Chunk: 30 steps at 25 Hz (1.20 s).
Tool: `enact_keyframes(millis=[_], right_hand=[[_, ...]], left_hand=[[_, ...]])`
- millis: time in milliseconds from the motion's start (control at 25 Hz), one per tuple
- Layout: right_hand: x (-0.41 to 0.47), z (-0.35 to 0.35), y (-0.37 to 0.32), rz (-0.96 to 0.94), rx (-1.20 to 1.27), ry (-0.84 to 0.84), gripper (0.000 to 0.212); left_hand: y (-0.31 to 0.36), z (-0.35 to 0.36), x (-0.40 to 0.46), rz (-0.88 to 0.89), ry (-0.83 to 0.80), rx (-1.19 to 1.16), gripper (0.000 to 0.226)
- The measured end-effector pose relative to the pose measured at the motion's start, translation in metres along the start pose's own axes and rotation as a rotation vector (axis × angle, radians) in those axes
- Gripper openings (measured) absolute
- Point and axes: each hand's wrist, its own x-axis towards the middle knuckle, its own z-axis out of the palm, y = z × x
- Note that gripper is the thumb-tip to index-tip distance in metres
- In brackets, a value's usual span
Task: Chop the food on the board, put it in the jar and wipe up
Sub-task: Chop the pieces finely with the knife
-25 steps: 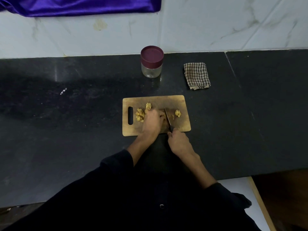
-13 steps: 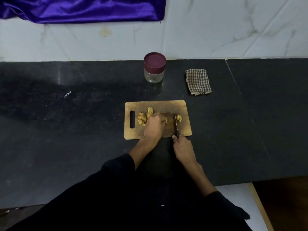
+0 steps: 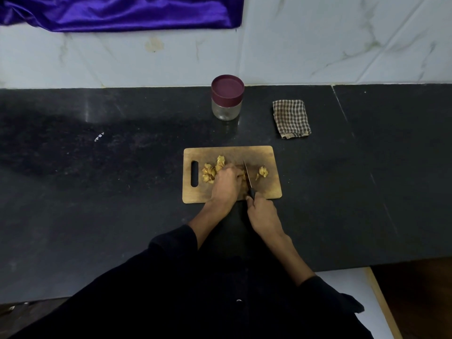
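A wooden cutting board (image 3: 227,152) with a handle slot lies on the black counter. Yellow food pieces (image 3: 210,171) are piled at its left, and a small cut piece (image 3: 263,172) lies at its right. My left hand (image 3: 226,183) is curled over food in the board's middle, holding it down. My right hand (image 3: 263,211) grips the black handle of a knife (image 3: 247,173), whose blade stands right beside my left fingers. A clear jar (image 3: 227,97) with a maroon lid on stands behind the board.
A folded checked cloth (image 3: 291,118) lies on the counter, right of the jar. A white marbled wall runs along the counter's back with a purple fabric (image 3: 122,12) hanging at the top left. The counter's front edge is near my body.
The knife has swung left from near the small right-hand piece to right against my left fingers. My left hand stays on the food.
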Motion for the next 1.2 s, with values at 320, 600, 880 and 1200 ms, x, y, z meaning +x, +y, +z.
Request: enact_keyframes(millis=[320,600,880,1200], right_hand=[[0.006,-0.006,-0.006,0.053,0.022,-0.078,0.027],[0.005,0.002,-0.002,0.104,-0.049,-0.108,0.029],[-0.005,-0.001,0.009,0.126,0.044,-0.057,0.036],[-0.004,-0.009,0.005,0.089,0.153,-0.016,0.027]], left_hand=[[0.001,-0.001,0.002,0.017,-0.007,0.002,0.019],[0.001,0.003,0.003,0.005,-0.007,0.022,0.02],[0.003,-0.001,0.001,-0.002,-0.012,0.044,0.017],[0.006,-0.014,-0.003,-0.078,0.019,-0.163,0.015]])
